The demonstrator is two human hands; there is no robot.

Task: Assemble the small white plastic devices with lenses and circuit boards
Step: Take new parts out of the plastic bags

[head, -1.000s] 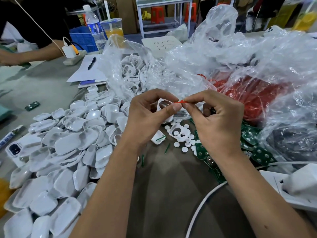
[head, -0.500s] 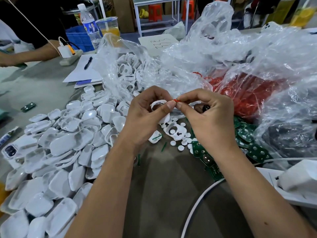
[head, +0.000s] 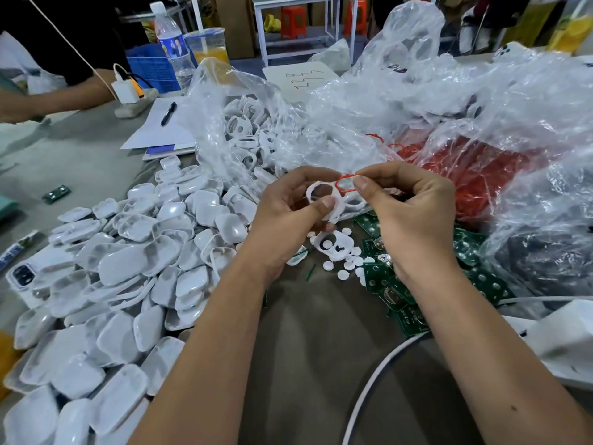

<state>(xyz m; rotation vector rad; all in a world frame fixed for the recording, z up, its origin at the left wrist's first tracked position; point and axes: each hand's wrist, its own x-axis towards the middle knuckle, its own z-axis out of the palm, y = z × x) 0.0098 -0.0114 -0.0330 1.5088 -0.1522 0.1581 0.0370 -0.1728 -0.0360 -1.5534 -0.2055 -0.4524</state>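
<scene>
My left hand [head: 288, 220] grips a small white plastic frame [head: 324, 200] with a round hole, held above the table. My right hand [head: 407, 216] pinches a thin red ring [head: 346, 183] at the frame's upper right edge. Below the hands lie another white frame [head: 333, 245], several small white lens discs [head: 348, 266] and green circuit boards [head: 385, 284]. A big heap of white shell covers [head: 128, 268] fills the left of the table.
A clear bag of white frames [head: 247, 136] sits behind the hands, a bag of red rings [head: 481, 175] to the right. A white cable [head: 369, 380] and white box [head: 564, 342] lie near right. Another person's arm [head: 57, 97], papers with pen [head: 167, 123] and bottle [head: 173, 49] are far left.
The red ring, squeezed flat between the fingertips before, now shows as an open loop next to the white frame. Both hands stay close together in the same spot.
</scene>
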